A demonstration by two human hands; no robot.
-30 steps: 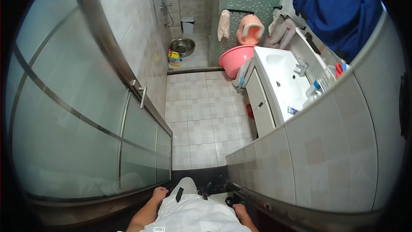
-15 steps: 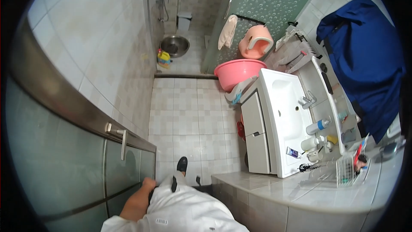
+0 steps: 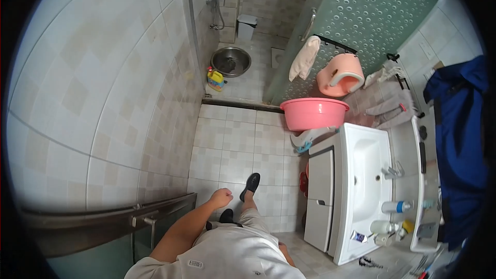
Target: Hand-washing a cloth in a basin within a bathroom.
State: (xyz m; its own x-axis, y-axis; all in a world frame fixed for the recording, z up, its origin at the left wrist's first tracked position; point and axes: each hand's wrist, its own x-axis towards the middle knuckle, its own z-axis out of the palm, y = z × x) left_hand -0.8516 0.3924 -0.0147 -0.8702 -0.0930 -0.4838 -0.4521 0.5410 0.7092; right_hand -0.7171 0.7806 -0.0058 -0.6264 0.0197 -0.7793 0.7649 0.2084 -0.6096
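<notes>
Your left hand (image 3: 221, 198) is curled shut and holds nothing, swinging by the grey tiled wall (image 3: 103, 98) as you step. I cannot see your right hand. The round pink plastic basin (image 3: 314, 113) sits beside the white sink cabinet (image 3: 356, 186), out of your path.

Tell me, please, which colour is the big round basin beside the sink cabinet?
Pink: the basin, in the head view.

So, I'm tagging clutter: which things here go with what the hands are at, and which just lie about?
In hand: left hand, a fist holding nothing; nearest it, the glass door and its metal handle. The right hand is out of sight.
Lying about: pink basin, steel bowl, white sink, bottle, blue garment.
</notes>
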